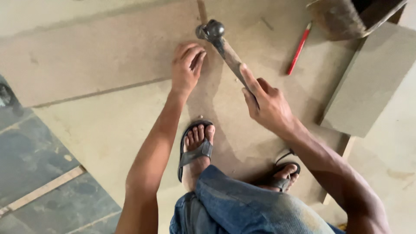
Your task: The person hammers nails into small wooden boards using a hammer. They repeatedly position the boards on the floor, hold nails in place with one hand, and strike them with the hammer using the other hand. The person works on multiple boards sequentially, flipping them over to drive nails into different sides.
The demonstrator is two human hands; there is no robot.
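Note:
My right hand (265,102) grips the wooden handle of a ball-peen hammer (222,42), index finger stretched along the shaft. The dark metal head sits just above a brown fibreboard sheet (108,125) lying on the floor. My left hand (186,67) rests on that sheet right beside the hammer head, fingers curled together as if pinching something small; what they hold is hidden. Both my sandalled feet (197,151) stand on the board below the hands.
A red pencil (299,48) lies on the board to the right of the hammer. A thick board offcut (372,82) sits at the right. A second sheet (86,52) lies behind. Dark tiled floor (34,160) shows at the left.

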